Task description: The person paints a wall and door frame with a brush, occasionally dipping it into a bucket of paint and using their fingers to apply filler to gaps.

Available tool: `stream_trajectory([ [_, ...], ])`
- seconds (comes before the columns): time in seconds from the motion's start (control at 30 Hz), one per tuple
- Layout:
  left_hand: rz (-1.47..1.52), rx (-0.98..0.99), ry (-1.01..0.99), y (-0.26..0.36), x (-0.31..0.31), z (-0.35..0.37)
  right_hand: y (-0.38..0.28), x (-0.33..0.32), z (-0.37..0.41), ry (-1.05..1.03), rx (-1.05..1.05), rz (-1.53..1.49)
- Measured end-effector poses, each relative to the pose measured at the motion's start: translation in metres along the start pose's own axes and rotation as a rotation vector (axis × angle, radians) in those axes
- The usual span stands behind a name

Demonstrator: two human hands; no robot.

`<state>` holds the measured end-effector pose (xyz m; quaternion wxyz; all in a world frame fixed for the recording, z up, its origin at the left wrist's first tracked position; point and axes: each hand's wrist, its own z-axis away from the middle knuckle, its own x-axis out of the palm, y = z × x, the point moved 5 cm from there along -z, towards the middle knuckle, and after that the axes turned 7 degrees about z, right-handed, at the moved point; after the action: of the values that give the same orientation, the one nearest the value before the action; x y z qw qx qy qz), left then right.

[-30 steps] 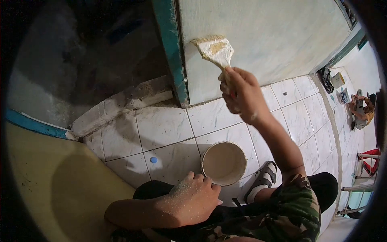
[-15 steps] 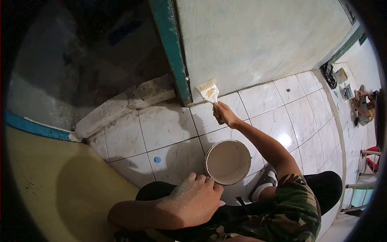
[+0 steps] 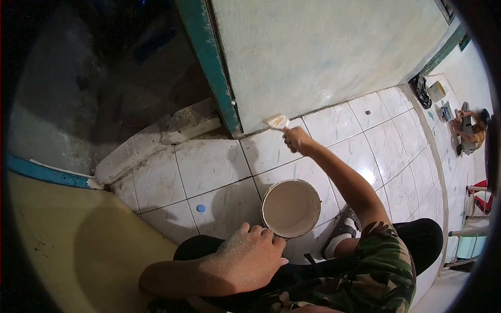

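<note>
In my right hand (image 3: 297,140) is a wide paintbrush (image 3: 277,122), its pale bristles against the bottom of the white wall (image 3: 323,57) close to the floor. My fingers are wrapped around its handle. My left hand (image 3: 253,258), speckled with pale specks, lies draped over my knee, holding nothing visible, its fingers slightly apart and bent downward. In this view its knuckles overlap the near rim of a round bucket (image 3: 262,208) of beige-white paint, which stands on the floor between my right arm and left hand.
A teal door frame (image 3: 211,68) and rough raised sill (image 3: 156,133) border a dark opening at left. On the white tiled floor (image 3: 214,161) lies a blue cap (image 3: 201,208). Another person (image 3: 472,130) crouches at far right near containers (image 3: 436,91) and a black bag (image 3: 420,92).
My right hand has drawn the brush slightly right and downward along the wall's base, and the brush now looks more tilted. My left hand stays by the bucket. The view has shifted a little.
</note>
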<state>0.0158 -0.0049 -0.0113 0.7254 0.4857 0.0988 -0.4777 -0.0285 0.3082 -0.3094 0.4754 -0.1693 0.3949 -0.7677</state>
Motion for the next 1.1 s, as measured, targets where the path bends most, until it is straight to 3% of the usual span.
stream_trajectory([
  [0.13,-0.008,0.005,0.007,-0.001,-0.001,-0.001,-0.101,-0.012,0.082,0.049,-0.082,0.027],
  [0.27,-0.002,0.013,0.036,-0.004,0.001,-0.004,-0.175,-0.020,0.166,0.002,-0.301,0.019],
  [0.5,-0.018,-0.003,0.026,-0.008,0.001,-0.010,-0.233,-0.034,0.228,0.129,-0.694,-0.040],
  [0.6,-0.004,-0.007,0.017,-0.007,-0.001,-0.011,-0.215,-0.034,0.181,0.053,-0.673,-0.230],
  [0.73,-0.001,-0.048,-0.037,-0.007,-0.003,-0.012,-0.114,-0.034,0.070,0.180,-0.679,-0.184],
  [0.9,0.013,-0.069,-0.076,-0.005,-0.004,-0.013,0.025,-0.033,0.005,0.081,-0.236,-0.218],
  [1.1,0.017,-0.093,-0.113,-0.007,-0.003,-0.017,0.060,-0.044,-0.004,0.129,-0.063,-0.072],
])
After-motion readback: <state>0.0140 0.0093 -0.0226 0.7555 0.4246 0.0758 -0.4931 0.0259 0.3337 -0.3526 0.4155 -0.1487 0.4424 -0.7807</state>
